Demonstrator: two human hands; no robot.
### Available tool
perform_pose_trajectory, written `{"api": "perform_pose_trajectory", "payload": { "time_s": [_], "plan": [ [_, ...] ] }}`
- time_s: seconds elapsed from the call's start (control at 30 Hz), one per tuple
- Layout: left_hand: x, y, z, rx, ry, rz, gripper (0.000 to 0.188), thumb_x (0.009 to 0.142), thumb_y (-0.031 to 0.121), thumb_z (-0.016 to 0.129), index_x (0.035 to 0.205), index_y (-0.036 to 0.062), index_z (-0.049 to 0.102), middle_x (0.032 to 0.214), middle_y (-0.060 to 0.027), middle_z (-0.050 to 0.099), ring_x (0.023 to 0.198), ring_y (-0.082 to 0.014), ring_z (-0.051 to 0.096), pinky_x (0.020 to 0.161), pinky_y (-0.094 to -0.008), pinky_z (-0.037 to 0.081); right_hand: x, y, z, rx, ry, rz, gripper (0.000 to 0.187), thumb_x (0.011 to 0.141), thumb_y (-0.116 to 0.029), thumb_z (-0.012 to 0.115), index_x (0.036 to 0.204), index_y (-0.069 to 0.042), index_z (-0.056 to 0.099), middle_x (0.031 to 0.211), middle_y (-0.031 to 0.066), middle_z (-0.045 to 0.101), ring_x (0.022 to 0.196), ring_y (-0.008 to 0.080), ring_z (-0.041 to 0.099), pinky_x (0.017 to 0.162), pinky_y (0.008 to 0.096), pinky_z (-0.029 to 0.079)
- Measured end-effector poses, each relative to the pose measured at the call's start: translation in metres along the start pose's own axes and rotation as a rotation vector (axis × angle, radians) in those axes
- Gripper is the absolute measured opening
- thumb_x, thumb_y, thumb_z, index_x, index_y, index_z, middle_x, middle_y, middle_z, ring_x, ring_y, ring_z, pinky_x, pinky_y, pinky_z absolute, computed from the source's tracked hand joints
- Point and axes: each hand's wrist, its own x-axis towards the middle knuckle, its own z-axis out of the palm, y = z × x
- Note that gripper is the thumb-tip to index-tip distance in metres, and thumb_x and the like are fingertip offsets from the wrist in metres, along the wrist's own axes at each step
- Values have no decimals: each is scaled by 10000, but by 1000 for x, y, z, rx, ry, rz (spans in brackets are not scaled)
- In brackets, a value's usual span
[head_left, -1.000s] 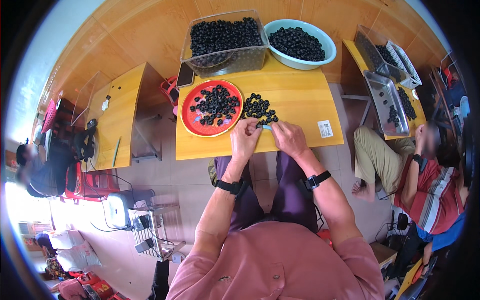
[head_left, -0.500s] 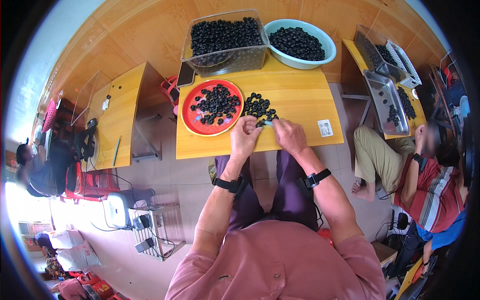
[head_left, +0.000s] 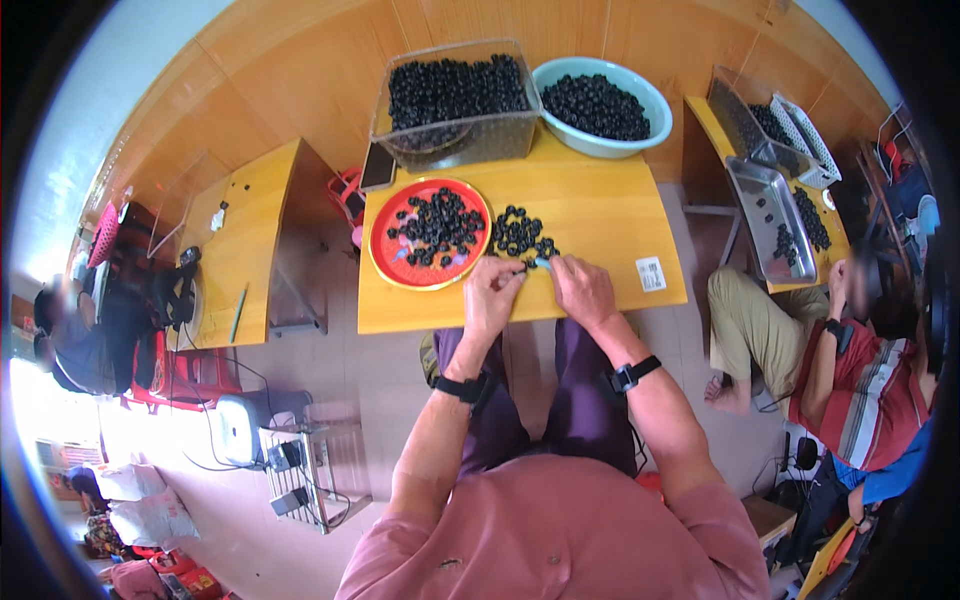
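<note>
At the near edge of the yellow table (head_left: pixel 610 215), my two hands work close together. My left hand (head_left: pixel 490 298) is closed in a pinch on a small black round piece (head_left: pixel 523 267). Facing it, my right hand (head_left: pixel 584 292) is closed on a slim light-blue tool (head_left: pixel 543 263), whose tip end is too small to make out. Just beyond my fingers lies a loose cluster of black ring-like pieces (head_left: pixel 517 230). To the left of it, a red plate (head_left: pixel 384 228) with a gold rim holds many more of them.
A clear plastic bin (head_left: pixel 480 140) and a pale-blue basin (head_left: pixel 655 112), both full of black pieces, stand at the back. A dark phone-like slab (head_left: pixel 378 167) lies beside the bin. A white label (head_left: pixel 650 274) is at right. Another person (head_left: pixel 860 380) sits at the right-hand table.
The whole view has tilted, so the table sits slightly lower in it. My hands stay together at the table edge, with the fingers shifted a little around the piece and the tool.
</note>
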Motion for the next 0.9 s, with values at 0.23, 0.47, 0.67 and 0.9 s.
{"api": "perform_pose_trajectory", "payload": {
  "time_s": [0.23, 0.47, 0.67, 0.9],
  "plan": [
    [-4, -7, 4, -77, 58, 33, 195, 832, 26, 826, 1006, 18, 738, 896, -56, 652, 729, -131, 641, 682, -273, 529, -1, -1, 2, 8, -9, 0, 77, 935, -96, 629, 874, -71, 589, 731, 88, 597, 674, 277, 672, 568, 425, 548],
    [2, -4, 6, -159, 25, -183, 198, 850, 42, 821, 1026, 15, 734, 969, -55, 715, 827, -118, 710, 737, -251, 566, 4, 1, 4, 23, 17, -19, 54, 947, -110, 631, 915, -69, 615, 728, 85, 600, 667, 272, 663, 564, 420, 542],
    [2, -7, 8, -122, 58, -75, 203, 876, 3, 748, 1075, -35, 741, 1093, -70, 694, 816, -91, 676, 749, -237, 556, 2, 1, 1, 33, 46, -54, 39, 937, -99, 636, 924, -65, 622, 741, 80, 607, 671, 264, 661, 568, 412, 538],
    [1, -5, 8, -65, 85, -33, 210, 862, 6, 764, 1071, -5, 754, 1008, -67, 677, 830, -109, 671, 757, -245, 556, 3, -5, -5, 81, 40, -86, 27, 925, -82, 636, 935, -57, 635, 756, 79, 622, 696, 258, 668, 605, 401, 547]
  ]
}}
